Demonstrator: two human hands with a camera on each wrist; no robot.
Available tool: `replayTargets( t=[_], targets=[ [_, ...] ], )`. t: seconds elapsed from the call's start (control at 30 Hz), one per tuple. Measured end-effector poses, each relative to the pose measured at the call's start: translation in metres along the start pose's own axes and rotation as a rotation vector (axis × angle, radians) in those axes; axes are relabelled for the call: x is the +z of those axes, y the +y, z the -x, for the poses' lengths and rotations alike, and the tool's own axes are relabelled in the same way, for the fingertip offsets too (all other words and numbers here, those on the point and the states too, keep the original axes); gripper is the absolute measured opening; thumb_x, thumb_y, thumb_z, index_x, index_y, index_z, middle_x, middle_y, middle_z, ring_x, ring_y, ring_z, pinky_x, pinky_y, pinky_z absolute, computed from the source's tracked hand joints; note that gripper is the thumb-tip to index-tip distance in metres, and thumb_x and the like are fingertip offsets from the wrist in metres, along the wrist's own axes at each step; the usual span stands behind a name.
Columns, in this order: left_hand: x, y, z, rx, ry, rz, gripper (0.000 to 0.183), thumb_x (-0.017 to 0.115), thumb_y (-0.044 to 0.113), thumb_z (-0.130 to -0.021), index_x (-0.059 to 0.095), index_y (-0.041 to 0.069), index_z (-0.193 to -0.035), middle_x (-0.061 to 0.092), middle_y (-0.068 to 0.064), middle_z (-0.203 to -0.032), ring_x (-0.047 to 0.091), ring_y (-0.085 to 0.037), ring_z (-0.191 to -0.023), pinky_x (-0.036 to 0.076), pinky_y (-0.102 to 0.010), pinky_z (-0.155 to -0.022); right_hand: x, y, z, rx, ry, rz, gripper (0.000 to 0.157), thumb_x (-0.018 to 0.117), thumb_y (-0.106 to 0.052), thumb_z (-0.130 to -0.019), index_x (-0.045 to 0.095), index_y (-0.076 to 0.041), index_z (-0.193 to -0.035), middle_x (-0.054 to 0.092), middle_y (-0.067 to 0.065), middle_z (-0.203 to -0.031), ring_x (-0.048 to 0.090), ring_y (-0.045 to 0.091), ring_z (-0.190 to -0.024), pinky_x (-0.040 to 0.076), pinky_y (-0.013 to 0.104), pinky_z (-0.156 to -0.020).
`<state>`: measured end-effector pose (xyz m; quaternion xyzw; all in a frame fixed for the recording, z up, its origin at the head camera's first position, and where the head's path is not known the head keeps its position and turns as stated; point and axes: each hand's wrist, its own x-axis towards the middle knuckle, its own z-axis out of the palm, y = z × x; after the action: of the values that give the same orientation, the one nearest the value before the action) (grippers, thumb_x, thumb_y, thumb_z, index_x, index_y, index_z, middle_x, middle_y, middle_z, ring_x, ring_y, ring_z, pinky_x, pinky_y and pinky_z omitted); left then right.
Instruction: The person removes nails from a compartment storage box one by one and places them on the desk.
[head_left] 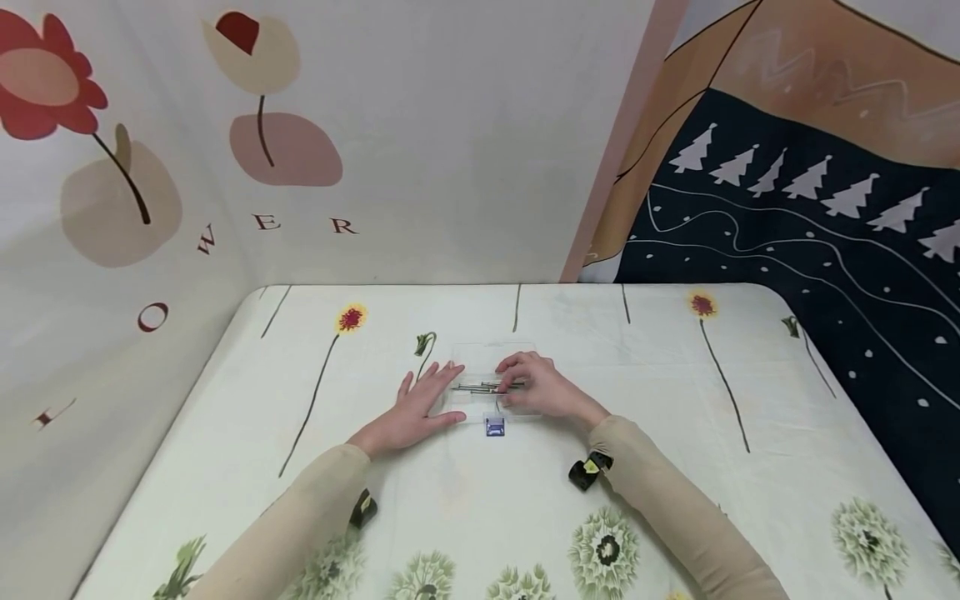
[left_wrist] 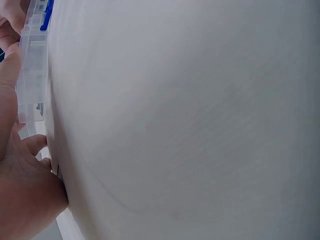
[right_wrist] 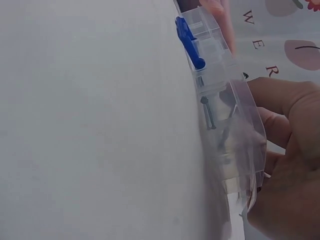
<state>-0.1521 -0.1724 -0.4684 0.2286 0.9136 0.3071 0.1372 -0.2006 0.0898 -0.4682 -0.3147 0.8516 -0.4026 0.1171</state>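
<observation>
A clear plastic box (head_left: 459, 402) lies on the table, with several long thin metal screws (head_left: 480, 388) in it. Its blue latch (right_wrist: 190, 44) is on the side facing the person. My left hand (head_left: 420, 410) rests at the box's left side, fingers straight and spread, thumb near the front corner. From the right, my right hand (head_left: 542, 385) reaches over the box with bent fingers and seems to pinch a screw. Through the clear wall in the right wrist view, a fingertip and a slanted screw (right_wrist: 226, 134) show; the exact contact is blurred.
A white flower-print cloth (head_left: 465, 517) covers the table. Behind stands a pale printed curtain (head_left: 465, 150), with a dark tree-patterned cloth (head_left: 750, 217) to the right. Each wrist carries a black camera (head_left: 585, 473).
</observation>
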Motion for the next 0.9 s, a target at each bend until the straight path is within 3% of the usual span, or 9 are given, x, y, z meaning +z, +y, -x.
replayTargets(
  t=[0.27, 0.57, 0.77, 0.9],
  targets=[
    [0.001, 0.001, -0.001, -0.007, -0.002, -0.001, 0.076, 0.057, 0.046, -0.095, 0.021, 0.016, -0.155, 0.015, -0.013, -0.158, 0.0, -0.029, -0.146, -0.01, -0.055, -0.109, -0.002, 0.001, 0.003, -0.002, 0.038, -0.09, 0.007, 0.074, -0.007, -0.083, 0.076, -0.011, -0.088, 0.063, 0.005, -0.117, 0.048, 0.026, -0.118, 0.023, 0.05, -0.104],
    [0.0, 0.0, 0.0, -0.003, 0.003, 0.0, 0.077, 0.057, 0.048, -0.094, 0.022, 0.016, -0.155, 0.015, -0.014, -0.158, 0.001, -0.03, -0.146, -0.01, -0.055, -0.109, -0.01, -0.002, 0.004, 0.07, 0.169, -0.437, 0.017, 0.068, -0.006, -0.089, 0.074, 0.0, -0.105, 0.07, 0.009, -0.104, 0.061, 0.022, -0.104, 0.043, 0.038, -0.095],
    [0.0, -0.001, 0.001, -0.002, 0.005, -0.007, 0.077, 0.057, 0.049, -0.094, 0.022, 0.016, -0.155, 0.016, -0.014, -0.158, 0.001, -0.031, -0.146, -0.01, -0.056, -0.109, -0.017, -0.001, 0.005, 0.071, 0.217, -0.449, 0.02, 0.068, -0.005, -0.09, 0.072, 0.002, -0.108, 0.07, 0.011, -0.106, 0.063, 0.018, -0.098, 0.048, 0.028, -0.086],
    [0.0, 0.0, 0.001, 0.003, 0.007, 0.001, 0.077, 0.057, 0.049, -0.094, 0.023, 0.016, -0.155, 0.016, -0.014, -0.158, 0.001, -0.03, -0.146, -0.01, -0.055, -0.109, -0.022, 0.001, 0.009, 0.089, 0.216, -0.452, 0.02, 0.067, -0.002, -0.09, 0.071, 0.003, -0.109, 0.069, 0.011, -0.107, 0.065, 0.018, -0.097, 0.05, 0.029, -0.086]
  ],
)
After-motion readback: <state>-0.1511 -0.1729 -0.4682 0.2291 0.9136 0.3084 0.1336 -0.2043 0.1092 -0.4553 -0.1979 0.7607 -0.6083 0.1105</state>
